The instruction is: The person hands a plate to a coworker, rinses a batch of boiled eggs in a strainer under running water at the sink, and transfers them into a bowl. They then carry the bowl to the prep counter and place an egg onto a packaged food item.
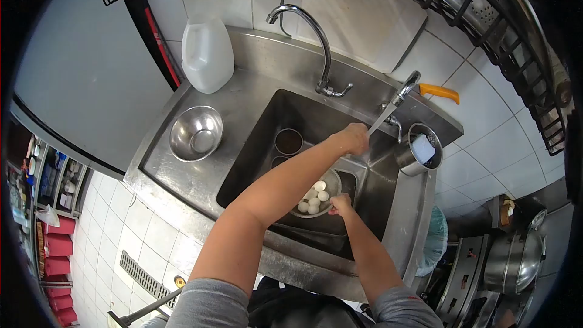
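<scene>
A metal bowl inside the sink holds several white, egg-like round items. My right hand is closed at the bowl's right rim. My left hand is above and beyond the bowl, beside the water stream from the right faucet. The fingers of this hand are mostly hidden, so what they hold, if anything, cannot be made out. My left forearm crosses over the sink and covers part of the bowl.
Round containers stand in the sink's left part. An empty steel bowl and a white jug are on the left counter. At right are a pot with a light-blue sponge and an orange-handled knife. A black rack hangs above.
</scene>
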Tool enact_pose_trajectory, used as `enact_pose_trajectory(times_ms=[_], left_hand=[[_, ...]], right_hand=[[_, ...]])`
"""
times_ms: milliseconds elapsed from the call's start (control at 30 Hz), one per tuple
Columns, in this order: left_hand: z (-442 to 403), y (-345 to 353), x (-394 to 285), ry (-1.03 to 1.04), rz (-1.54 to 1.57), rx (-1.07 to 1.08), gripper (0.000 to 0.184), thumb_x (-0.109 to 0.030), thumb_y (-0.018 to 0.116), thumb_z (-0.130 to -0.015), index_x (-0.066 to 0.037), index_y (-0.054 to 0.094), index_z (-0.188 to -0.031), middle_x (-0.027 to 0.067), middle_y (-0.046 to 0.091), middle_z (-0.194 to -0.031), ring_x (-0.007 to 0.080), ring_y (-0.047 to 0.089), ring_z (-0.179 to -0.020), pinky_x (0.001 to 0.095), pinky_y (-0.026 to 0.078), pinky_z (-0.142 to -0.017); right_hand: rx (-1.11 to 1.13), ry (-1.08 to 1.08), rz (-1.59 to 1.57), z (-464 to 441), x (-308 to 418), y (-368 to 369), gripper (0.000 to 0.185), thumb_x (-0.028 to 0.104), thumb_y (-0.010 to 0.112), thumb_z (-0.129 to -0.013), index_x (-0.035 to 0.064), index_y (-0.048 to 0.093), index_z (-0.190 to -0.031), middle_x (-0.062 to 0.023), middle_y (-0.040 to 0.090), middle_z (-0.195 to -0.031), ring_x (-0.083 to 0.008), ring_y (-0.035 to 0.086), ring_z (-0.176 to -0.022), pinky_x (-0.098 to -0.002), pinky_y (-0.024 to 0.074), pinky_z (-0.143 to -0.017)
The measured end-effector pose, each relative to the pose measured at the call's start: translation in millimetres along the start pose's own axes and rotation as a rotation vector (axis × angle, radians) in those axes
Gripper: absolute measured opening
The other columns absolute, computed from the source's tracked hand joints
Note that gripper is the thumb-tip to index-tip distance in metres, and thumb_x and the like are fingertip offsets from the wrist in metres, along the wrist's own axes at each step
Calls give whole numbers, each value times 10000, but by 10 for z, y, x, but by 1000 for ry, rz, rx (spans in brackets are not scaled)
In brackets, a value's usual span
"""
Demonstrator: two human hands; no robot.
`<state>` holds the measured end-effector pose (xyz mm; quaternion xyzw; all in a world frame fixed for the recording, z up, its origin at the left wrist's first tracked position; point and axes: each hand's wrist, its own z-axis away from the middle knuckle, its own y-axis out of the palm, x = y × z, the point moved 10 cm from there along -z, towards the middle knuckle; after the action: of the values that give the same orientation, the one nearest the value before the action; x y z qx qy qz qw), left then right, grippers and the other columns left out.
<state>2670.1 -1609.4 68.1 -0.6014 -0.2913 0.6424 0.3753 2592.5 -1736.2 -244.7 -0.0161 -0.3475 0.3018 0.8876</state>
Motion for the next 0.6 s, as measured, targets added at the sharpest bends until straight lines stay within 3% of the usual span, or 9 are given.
enact_pose_trajectory(times_ms=[133, 233, 333, 367, 400, 433, 467, 533, 600], left_hand=[[-77, 64, -78, 66, -141, 9, 171, -199, 562, -727, -106, 684, -803, 117, 648, -876, 302, 605, -882, 369, 481, -783], [17, 107, -348, 305, -278, 115, 273, -210, 576, -721, -20, 659, -898, 200, 627, -901, 316, 612, -875, 382, 487, -781], [109, -84, -322, 131, -126, 38, 261, -242, 607, -712, -23, 670, -839, 183, 635, -882, 311, 618, -854, 391, 488, -772], [253, -256, -388, 73, -41, 9, 260, -250, 615, -709, -19, 672, -816, 180, 638, -871, 312, 620, -843, 390, 490, -767], [137, -145, -332, 22, 30, 82, 252, -246, 614, -712, -21, 674, -808, 178, 640, -859, 311, 621, -834, 390, 492, -757], [42, -38, -279, -18, 105, 154, 243, -242, 613, -714, -24, 676, -800, 176, 642, -847, 310, 623, -824, 389, 495, -748], [118, -157, -391, 56, 84, 122, 247, -246, 613, -713, -24, 677, -799, 176, 643, -841, 310, 624, -820, 389, 498, -740], [298, -376, -729, 214, 35, 68, 254, -255, 613, -709, -25, 677, -797, 176, 644, -831, 311, 626, -813, 388, 504, -723], [173, -389, -749, 239, -159, -35, 255, -260, 598, -714, -33, 679, -798, 164, 647, -838, 307, 628, -812, 388, 506, -714]], right_hand=[[-40, -59, 64, 206, 176, -169, 290, -26, 579, -704, -129, 490, -960, -251, 574, -774, -344, 611, -579, -426, 532, -435], [24, -122, 108, 296, 305, -401, 299, 7, 598, -701, -129, 502, -949, -230, 578, -794, -316, 611, -593, -425, 528, -426], [79, -206, 252, 444, 510, -606, 334, 35, 633, -671, -132, 505, -931, -187, 577, -813, -306, 604, -597, -413, 524, -406], [15, -178, 154, 359, 447, -749, 286, 16, 602, -681, -119, 515, -917, -183, 569, -775, -302, 591, -553, -401, 523, -399], [-43, -209, 105, 885, 717, -774, 282, -2, 572, -685, -115, 500, -933, -175, 556, -724, -287, 568, -496, -390, 518, -394], [22, -267, 60, 909, 736, -822, 302, 1, 569, -688, -97, 483, -961, -156, 541, -679, -269, 555, -477, -378, 503, -373], [33, -240, -73, 1030, 706, -873, 202, 47, 601, -697, -5, 513, -872, -108, 532, -631, -228, 542, -461, -376, 503, -387], [13, -235, -238, 1169, 588, -921, 143, 42, 593, -708, 7, 515, -822, -99, 517, -606, -226, 532, -456, -379, 491, -402], [62, -194, -417, 1257, 484, -870, 92, 39, 586, -719, 21, 513, -772, -87, 501, -586, -220, 516, -450, -378, 477, -419]])
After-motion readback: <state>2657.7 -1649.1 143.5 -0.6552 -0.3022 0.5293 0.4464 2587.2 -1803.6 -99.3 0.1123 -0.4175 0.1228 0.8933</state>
